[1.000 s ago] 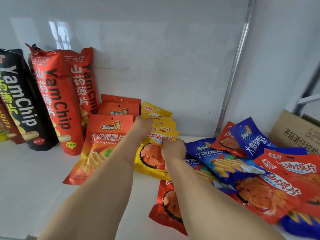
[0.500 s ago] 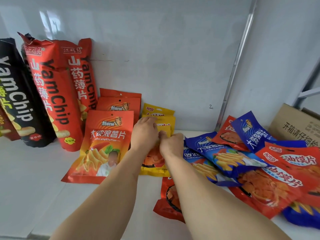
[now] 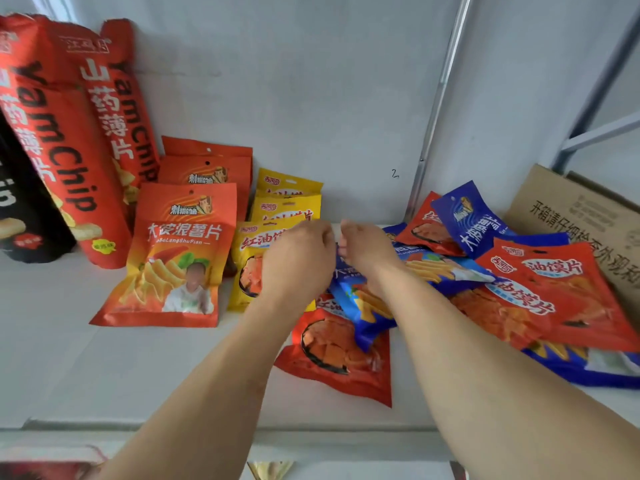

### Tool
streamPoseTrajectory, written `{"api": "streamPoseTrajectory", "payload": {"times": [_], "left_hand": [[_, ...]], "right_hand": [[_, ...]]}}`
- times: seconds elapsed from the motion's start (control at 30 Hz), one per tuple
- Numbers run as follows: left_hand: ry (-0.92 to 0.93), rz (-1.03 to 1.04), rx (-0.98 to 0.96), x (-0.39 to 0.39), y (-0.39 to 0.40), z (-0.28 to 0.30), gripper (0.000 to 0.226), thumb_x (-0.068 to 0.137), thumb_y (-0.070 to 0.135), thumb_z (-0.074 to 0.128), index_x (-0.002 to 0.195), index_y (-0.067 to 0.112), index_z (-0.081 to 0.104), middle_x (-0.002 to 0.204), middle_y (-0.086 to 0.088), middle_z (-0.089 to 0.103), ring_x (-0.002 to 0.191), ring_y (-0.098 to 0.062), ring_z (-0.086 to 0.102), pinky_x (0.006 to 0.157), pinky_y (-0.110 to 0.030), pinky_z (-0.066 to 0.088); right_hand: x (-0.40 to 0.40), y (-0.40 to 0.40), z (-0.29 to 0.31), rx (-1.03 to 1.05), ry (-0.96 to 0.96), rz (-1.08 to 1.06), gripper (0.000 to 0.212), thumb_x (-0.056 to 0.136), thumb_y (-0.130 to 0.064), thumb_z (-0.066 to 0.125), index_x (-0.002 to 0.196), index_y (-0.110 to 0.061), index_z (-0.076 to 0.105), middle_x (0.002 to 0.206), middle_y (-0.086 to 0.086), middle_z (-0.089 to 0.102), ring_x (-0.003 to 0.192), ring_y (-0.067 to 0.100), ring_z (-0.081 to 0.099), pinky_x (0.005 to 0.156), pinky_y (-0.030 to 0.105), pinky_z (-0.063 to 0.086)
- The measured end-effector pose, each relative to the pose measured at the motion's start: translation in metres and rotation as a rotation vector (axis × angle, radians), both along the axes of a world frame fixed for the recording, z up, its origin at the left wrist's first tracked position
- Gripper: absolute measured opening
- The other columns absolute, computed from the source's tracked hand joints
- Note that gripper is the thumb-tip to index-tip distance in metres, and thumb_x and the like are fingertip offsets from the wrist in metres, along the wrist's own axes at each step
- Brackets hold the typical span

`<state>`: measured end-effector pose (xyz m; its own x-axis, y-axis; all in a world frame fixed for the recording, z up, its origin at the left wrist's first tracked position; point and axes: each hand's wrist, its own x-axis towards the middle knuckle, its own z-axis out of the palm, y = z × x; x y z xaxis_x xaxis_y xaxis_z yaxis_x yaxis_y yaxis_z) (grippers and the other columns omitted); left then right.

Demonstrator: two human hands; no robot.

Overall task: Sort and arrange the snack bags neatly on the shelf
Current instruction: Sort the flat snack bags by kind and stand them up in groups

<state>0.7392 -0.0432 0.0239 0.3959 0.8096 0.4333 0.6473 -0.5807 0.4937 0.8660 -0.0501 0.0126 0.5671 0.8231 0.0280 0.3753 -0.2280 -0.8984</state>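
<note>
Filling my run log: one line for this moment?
left hand: curled over yellow bags | right hand: curled above blue bag | holding: unclear | pile unsorted

A white shelf (image 3: 69,358) carries everything. Far left, tall red yam chip bags (image 3: 65,140) and a black bag (image 3: 20,209) stand against the back wall. Right of them, three orange bags (image 3: 173,261) lean in a row, one behind another, then a like row of yellow bags (image 3: 287,202). Near the middle a red bag (image 3: 339,358) lies flat. To the right, blue bags (image 3: 467,216) and red bags (image 3: 554,292) lie in a loose overlapping pile. Far right sits a cardboard box (image 3: 581,216).
</note>
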Motion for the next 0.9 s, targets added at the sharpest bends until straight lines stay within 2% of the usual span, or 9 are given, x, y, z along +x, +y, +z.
{"api": "streamPoseTrajectory", "payload": {"times": [0.1,0.23,0.33,0.43,0.5,0.6,0.7,0.8,0.9], "left_hand": [[0.201,-0.078,-0.151,-0.002,-0.04,-0.009,0.033,0.102,0.041,0.045,0.125,0.025,0.061,0.123,-0.002,0.066,0.112,-0.027,0.061,0.086,-0.035,0.049],[0.336,-0.116,-0.341,0.006,-0.073,-0.027,0.051,0.1,0.057,0.037,0.145,0.033,0.045,0.147,0.001,0.048,0.133,-0.024,0.047,0.108,-0.038,0.041],[0.319,-0.082,-0.392,0.024,-0.081,-0.034,0.06,0.099,0.061,0.034,0.152,0.032,0.035,0.155,0.001,0.038,0.141,-0.025,0.038,0.114,-0.044,0.035],[0.265,-0.037,-0.403,0.049,-0.088,-0.038,0.06,0.099,0.062,0.034,0.151,0.032,0.037,0.155,0.0,0.04,0.138,-0.026,0.042,0.111,-0.046,0.041],[0.227,-0.019,-0.391,0.065,-0.094,-0.038,0.06,0.098,0.063,0.035,0.149,0.031,0.04,0.152,0.0,0.043,0.134,-0.025,0.046,0.107,-0.043,0.045],[0.148,-0.036,-0.461,0.075,-0.102,-0.031,0.055,0.1,0.06,0.038,0.141,0.026,0.051,0.142,-0.001,0.051,0.124,-0.022,0.053,0.097,-0.032,0.045],[-0.043,0.064,-0.55,0.077,-0.094,-0.016,0.053,0.101,0.055,0.039,0.13,0.016,0.058,0.124,-0.007,0.063,0.108,-0.023,0.06,0.089,-0.035,0.048],[-0.223,0.197,-0.705,0.081,-0.07,-0.002,0.066,0.096,0.062,0.041,0.13,0.006,0.051,0.121,-0.006,0.062,0.102,-0.022,0.057,0.082,-0.032,0.044],[-0.45,0.239,-0.88,0.091,-0.046,-0.003,0.093,0.065,0.077,0.045,0.13,0.01,0.052,0.116,-0.008,0.068,0.101,-0.026,0.067,0.092,-0.04,0.055]], "right_hand": [[0.021,-0.024,0.017,0.122,0.132,0.051,0.027,0.101,-0.026,0.045,0.08,-0.014,0.056,0.081,0.009,0.062,0.067,0.021,0.063,0.063,0.035,0.053],[0.071,-0.067,0.027,-0.083,-0.473,0.041,0.037,0.1,-0.042,0.044,0.112,-0.013,0.063,0.108,0.0,0.064,0.104,0.023,0.061,0.089,0.036,0.048],[0.094,-0.091,0.015,-0.351,-0.566,0.113,0.044,0.099,-0.054,0.036,0.12,-0.025,0.061,0.131,0.002,0.059,0.12,0.027,0.055,0.102,0.045,0.043],[0.105,-0.104,0.01,-0.342,-0.52,0.166,0.046,0.102,-0.05,0.03,0.129,-0.023,0.056,0.136,0.005,0.057,0.123,0.027,0.051,0.101,0.04,0.041],[0.111,-0.112,0.011,-0.28,-0.479,0.155,0.045,0.103,-0.047,0.032,0.129,-0.02,0.056,0.135,0.007,0.057,0.122,0.027,0.052,0.092,0.034,0.04],[0.123,-0.119,0.01,-0.245,-0.483,0.169,0.042,0.103,-0.045,0.035,0.13,-0.021,0.056,0.135,0.005,0.057,0.121,0.026,0.052,0.09,0.034,0.041],[0.129,-0.121,0.004,-0.272,-0.503,0.199,0.042,0.101,-0.049,0.036,0.128,-0.026,0.057,0.131,0.004,0.059,0.118,0.027,0.054,0.093,0.039,0.047],[0.129,-0.12,-0.001,-0.305,-0.542,0.182,0.047,0.099,-0.052,0.035,0.131,-0.024,0.055,0.13,0.007,0.057,0.117,0.03,0.054,0.094,0.044,0.048],[0.128,-0.12,-0.006,-0.302,-0.538,0.159,0.049,0.1,-0.052,0.034,0.134,-0.023,0.052,0.134,0.008,0.054,0.12,0.031,0.051,0.096,0.046,0.047]]}}
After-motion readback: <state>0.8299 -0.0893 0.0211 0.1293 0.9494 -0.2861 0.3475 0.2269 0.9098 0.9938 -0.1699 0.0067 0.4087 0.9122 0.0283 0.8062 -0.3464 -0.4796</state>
